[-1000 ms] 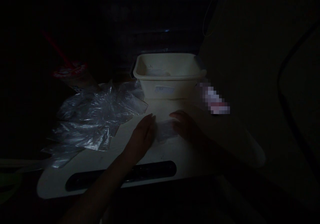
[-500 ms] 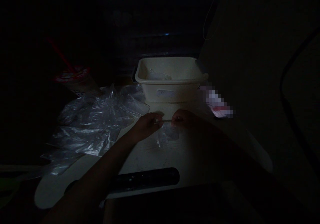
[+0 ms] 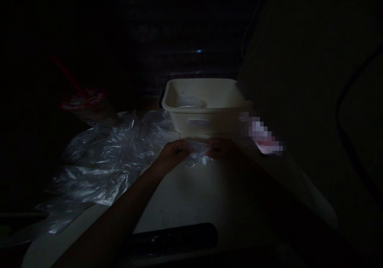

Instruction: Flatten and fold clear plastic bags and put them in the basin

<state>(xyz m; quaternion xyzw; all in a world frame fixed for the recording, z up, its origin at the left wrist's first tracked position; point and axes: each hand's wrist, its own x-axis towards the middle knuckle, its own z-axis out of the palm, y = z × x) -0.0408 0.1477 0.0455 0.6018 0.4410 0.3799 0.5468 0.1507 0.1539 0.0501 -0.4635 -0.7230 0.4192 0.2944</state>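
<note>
The light is very dim. A small clear plastic bag (image 3: 200, 153) is stretched between my two hands above the white table (image 3: 185, 192). My left hand (image 3: 176, 150) pinches its left side, and my right hand (image 3: 220, 148), mostly in shadow, grips its right side. Just beyond them stands a cream plastic tub (image 3: 206, 120) with some pale, clear pieces (image 3: 189, 101) inside. A heap of clear plastic bags (image 3: 101, 160) lies to the left of my left hand.
A cup with a red lid and straw (image 3: 86, 104) stands at the back left. A long black object (image 3: 176, 238) lies along the near edge. Right of the tub is a blurred pink and white packet (image 3: 263, 136). A dark cable (image 3: 339, 112) hangs at the far right.
The view has tilted, so the tub and table sit lower. The small bag, which hung down below my fingers, now appears drawn up and bunched between my hands.
</note>
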